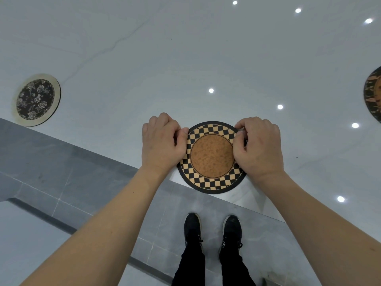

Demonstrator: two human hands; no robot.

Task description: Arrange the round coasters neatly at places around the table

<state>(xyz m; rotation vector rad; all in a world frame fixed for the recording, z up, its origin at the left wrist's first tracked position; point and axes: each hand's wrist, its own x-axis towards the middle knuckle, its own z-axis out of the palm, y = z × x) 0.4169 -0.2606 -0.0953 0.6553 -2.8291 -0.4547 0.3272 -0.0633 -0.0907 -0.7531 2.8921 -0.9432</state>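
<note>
A round coaster with a brown centre and a black-and-tan checkered rim lies at the near edge of the white glossy table, its lower part hanging slightly over the edge. My left hand pinches its left rim and my right hand pinches its right rim. A second coaster, dark with white flowers and a cream border, lies flat at the far left. A third coaster, dark with an orange pattern, is cut off by the right frame edge.
The table edge runs diagonally from left down to the right. Below it is grey tiled floor with a dark strip, where my feet in black shoes stand. Ceiling lights reflect on the tabletop.
</note>
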